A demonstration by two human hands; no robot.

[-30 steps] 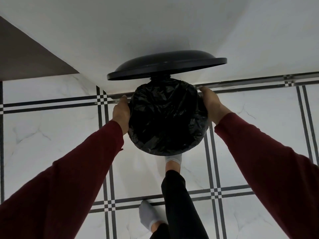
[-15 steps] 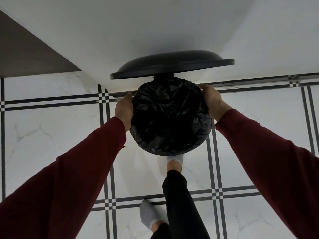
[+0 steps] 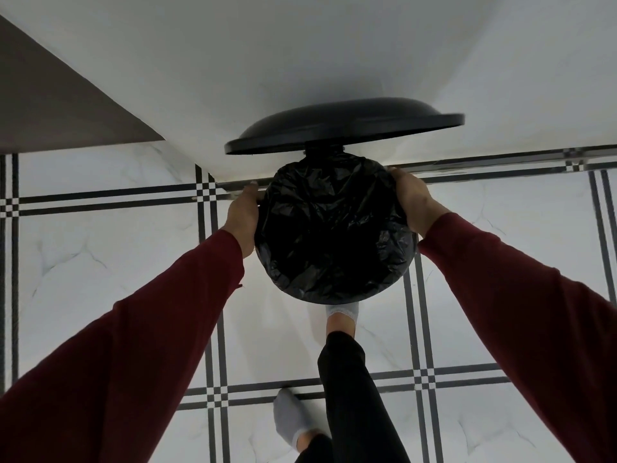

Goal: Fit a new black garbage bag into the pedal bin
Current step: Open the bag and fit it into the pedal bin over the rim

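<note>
I look straight down on the round pedal bin, whose mouth is lined with a crinkled black garbage bag (image 3: 334, 228) folded over the rim. The bin's black lid (image 3: 344, 127) stands raised behind it, against the white wall. My left hand (image 3: 243, 218) is pressed against the bag at the left side of the rim. On the right side my right hand (image 3: 412, 202) grips the bag-covered rim. The fingertips of both hands are hidden behind the bag. A foot in a white sock (image 3: 342, 315) reaches under the bin's front edge, where the pedal is hidden.
The bin stands on a white marble-look tiled floor (image 3: 100, 262) with black grid lines, close to a white wall (image 3: 300, 45). A dark panel (image 3: 50, 105) fills the upper left corner. My other foot in a grey sock (image 3: 290, 419) stands on the floor behind.
The view has shifted slightly, so bin and lid sit a little further right in the frame. Both hands stay on the sides of the rim, the right one a little further toward the back.
</note>
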